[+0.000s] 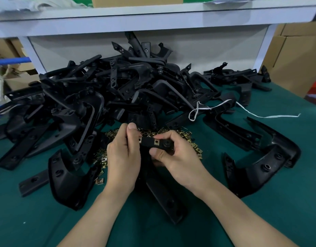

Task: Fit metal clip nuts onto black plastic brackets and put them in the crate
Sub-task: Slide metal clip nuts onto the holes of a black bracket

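Brackets, the black plastic kind, are dumped in a big heap from 9 to 1 o'clock across the green desk, with a few strays out at 3 and 7. Dead centre, both hands are busy on one bracket. The left hand pinches its 9 o'clock end, thumb right by a clip nut, and the right hand curls round the 3 o'clock end. A second clip nut sits mid-strip. Loose clip nuts are scattered under the hands and off toward 12.

Looks like the fitting step to me, with that end nut getting pushed home. Next move probably needs it seated square over its hole, then into the crate, which I can't spot anywhere.
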Demonstrator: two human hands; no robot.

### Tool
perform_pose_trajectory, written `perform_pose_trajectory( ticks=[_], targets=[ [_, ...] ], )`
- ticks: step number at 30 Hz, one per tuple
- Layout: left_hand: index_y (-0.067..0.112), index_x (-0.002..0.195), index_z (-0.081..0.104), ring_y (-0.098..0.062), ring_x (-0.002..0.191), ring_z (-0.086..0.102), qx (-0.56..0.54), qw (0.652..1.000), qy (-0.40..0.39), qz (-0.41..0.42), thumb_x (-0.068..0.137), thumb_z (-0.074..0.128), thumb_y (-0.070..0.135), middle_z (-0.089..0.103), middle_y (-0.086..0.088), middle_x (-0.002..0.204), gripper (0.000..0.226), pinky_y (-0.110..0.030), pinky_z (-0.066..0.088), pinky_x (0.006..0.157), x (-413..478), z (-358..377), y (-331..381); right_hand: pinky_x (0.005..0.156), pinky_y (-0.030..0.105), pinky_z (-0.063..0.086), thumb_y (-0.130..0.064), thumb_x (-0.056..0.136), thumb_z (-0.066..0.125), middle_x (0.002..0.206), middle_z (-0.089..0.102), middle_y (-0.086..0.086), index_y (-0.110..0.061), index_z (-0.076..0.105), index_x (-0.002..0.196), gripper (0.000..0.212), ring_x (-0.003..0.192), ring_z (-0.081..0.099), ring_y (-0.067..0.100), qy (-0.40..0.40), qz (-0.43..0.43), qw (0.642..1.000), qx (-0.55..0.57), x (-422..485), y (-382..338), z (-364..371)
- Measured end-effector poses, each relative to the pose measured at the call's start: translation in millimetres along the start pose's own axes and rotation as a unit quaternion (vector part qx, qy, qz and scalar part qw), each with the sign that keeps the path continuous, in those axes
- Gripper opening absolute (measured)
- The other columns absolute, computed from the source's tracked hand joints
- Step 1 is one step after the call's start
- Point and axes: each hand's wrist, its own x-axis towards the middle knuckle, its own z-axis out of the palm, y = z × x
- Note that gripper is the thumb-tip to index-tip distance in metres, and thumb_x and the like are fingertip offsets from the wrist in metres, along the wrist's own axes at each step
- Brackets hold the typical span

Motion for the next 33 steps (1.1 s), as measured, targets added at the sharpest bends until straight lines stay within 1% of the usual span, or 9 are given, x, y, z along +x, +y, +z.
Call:
perform_pose_trajectory(
  ticks=[5,10,15,17,19,23,28,31,33],
  targets=[
    [0.029,0.071,0.048,-0.006,0.048,0.036,-0.022,1.0,-0.002,-0.007,0.105,0.033,0.046,0.044,0.009,0.054,0.041,-0.02,0.032,0.046,-1,1,0,0.078,0.02,0.056,-0.014,0.094,0.071,0.098,0.072,-0.016,-0.024,0.06,0.108,0.021,0.094,0.07,0.004,-0.01,-0.006,1.0,-0.001,-1,-1,2],
    [0.028,0.075,0.059,-0.002,0.054,0.046,-0.039,0.998,-0.004,-0.039,0.105,0.031,0.045,0.054,0.012,0.059,0.044,-0.014,0.038,0.051,-2,4,-2,0.085,0.022,0.056,-0.023,0.095,0.071,0.1,0.07,-0.015,-0.03,0.058,0.112,0.022,0.094,0.069,0.004,-0.002,-0.013,0.999,-0.036,-2,-1,2],
    [0.028,0.076,0.063,-0.007,0.052,0.051,-0.029,0.997,-0.003,-0.076,0.105,0.03,0.048,0.059,0.007,0.058,0.048,-0.023,0.042,0.048,-1,4,-6,0.073,0.012,0.052,-0.024,0.091,0.074,0.097,0.071,-0.015,-0.03,0.059,0.112,0.026,0.088,0.071,0.002,0.01,-0.009,1.0,-0.022,-2,0,1],
    [0.028,0.077,0.061,-0.005,0.052,0.052,-0.009,0.998,-0.002,-0.069,0.105,0.029,0.048,0.061,0.011,0.059,0.047,-0.021,0.042,0.05,-1,4,-7,0.074,0.015,0.055,-0.022,0.091,0.075,0.097,0.072,-0.014,-0.028,0.059,0.111,0.027,0.089,0.071,0.002,0.008,-0.005,1.0,-0.019,-1,1,1],
    [0.028,0.078,0.059,-0.003,0.053,0.052,0.006,0.998,-0.007,-0.067,0.106,0.028,0.047,0.06,0.015,0.059,0.046,-0.021,0.042,0.054,-1,6,-7,0.076,0.017,0.056,-0.021,0.091,0.074,0.097,0.072,-0.019,-0.028,0.058,0.111,0.026,0.09,0.071,0.001,0.006,-0.003,1.0,-0.023,0,3,2],
    [0.029,0.078,0.058,-0.003,0.059,0.055,0.024,0.997,-0.002,-0.067,0.107,0.028,0.045,0.061,0.02,0.064,0.044,-0.028,0.039,0.06,0,7,-9,0.084,0.023,0.057,-0.026,0.09,0.074,0.099,0.072,-0.021,-0.033,0.058,0.107,0.024,0.092,0.07,0.001,0.016,0.001,0.999,-0.037,0,7,2],
    [0.028,0.071,0.054,-0.003,0.05,0.05,0.021,0.998,-0.003,-0.057,0.107,0.029,0.042,0.058,0.019,0.057,0.046,-0.029,0.037,0.056,1,7,-10,0.077,0.015,0.053,-0.03,0.089,0.075,0.095,0.071,-0.023,-0.035,0.057,0.105,0.025,0.089,0.069,-0.001,0.023,0.0,0.999,-0.044,-2,6,2],
    [0.029,0.071,0.053,-0.005,0.049,0.045,0.005,0.999,0.007,-0.039,0.105,0.03,0.039,0.053,0.018,0.054,0.042,-0.028,0.037,0.055,-3,5,-9,0.087,0.027,0.056,-0.035,0.085,0.076,0.101,0.071,-0.015,-0.038,0.059,0.104,0.026,0.095,0.069,0.005,0.027,-0.003,0.999,-0.041,-6,4,3],
    [0.031,0.072,0.052,-0.006,0.05,0.045,-0.009,1.0,0.023,-0.016,0.102,0.03,0.036,0.052,0.016,0.055,0.038,-0.023,0.037,0.052,-9,0,-5,0.086,0.028,0.057,-0.028,0.085,0.078,0.101,0.073,-0.013,-0.034,0.063,0.104,0.025,0.096,0.069,0.005,0.016,-0.012,1.0,-0.001,-9,-1,5]
  ],
)
